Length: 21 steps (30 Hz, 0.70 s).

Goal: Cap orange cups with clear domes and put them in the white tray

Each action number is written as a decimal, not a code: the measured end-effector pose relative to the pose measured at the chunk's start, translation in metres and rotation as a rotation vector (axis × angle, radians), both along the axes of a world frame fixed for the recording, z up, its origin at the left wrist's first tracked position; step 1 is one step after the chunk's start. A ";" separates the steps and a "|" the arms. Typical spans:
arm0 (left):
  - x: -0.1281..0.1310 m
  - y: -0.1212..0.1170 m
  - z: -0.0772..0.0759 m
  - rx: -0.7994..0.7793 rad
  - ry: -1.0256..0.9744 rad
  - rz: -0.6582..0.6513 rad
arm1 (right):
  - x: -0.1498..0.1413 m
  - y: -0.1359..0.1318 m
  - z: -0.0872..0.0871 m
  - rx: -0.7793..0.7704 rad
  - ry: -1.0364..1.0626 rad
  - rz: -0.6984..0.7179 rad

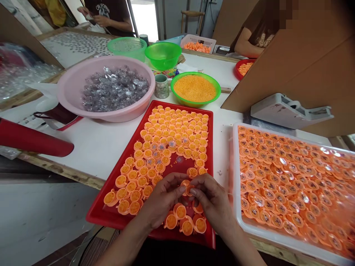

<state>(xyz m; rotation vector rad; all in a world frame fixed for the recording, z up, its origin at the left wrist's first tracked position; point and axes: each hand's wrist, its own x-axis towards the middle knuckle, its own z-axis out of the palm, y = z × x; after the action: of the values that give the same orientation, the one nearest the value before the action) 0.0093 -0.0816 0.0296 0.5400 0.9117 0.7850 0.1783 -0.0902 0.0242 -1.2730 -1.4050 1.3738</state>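
Note:
My left hand and my right hand meet over the near half of a red tray. Between their fingertips they pinch a small orange toy cup, partly hidden by the fingers. Many matching orange cups with handles stand in the tray, with yellow-orange bits inside them. Several clear round discs rest on cups near the tray's middle, and another disc lies on its red floor. Just below my hands sits a small cluster of cups.
A white-rimmed bin of orange pieces stands at the right. Behind the tray are a pink basin of clear pieces, a green bowl of orange bits and a printed cup. A cardboard panel rises at right; two people work beyond.

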 end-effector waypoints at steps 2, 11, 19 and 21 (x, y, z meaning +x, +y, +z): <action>-0.001 -0.001 0.001 -0.022 0.040 0.002 | 0.002 0.001 0.003 0.080 -0.103 0.027; -0.005 0.006 0.018 0.046 0.195 -0.171 | 0.007 0.003 0.007 0.164 -0.250 0.140; 0.003 -0.003 0.019 0.243 0.322 -0.111 | 0.001 -0.005 0.003 0.065 -0.203 -0.035; 0.005 -0.005 0.017 0.286 0.361 -0.066 | -0.001 -0.010 0.002 0.144 -0.169 -0.074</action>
<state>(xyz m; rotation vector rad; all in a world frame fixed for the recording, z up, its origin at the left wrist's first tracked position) 0.0139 -0.0870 0.0470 0.9806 1.1127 0.7761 0.1776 -0.1005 0.0257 -1.3568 -1.5259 1.1166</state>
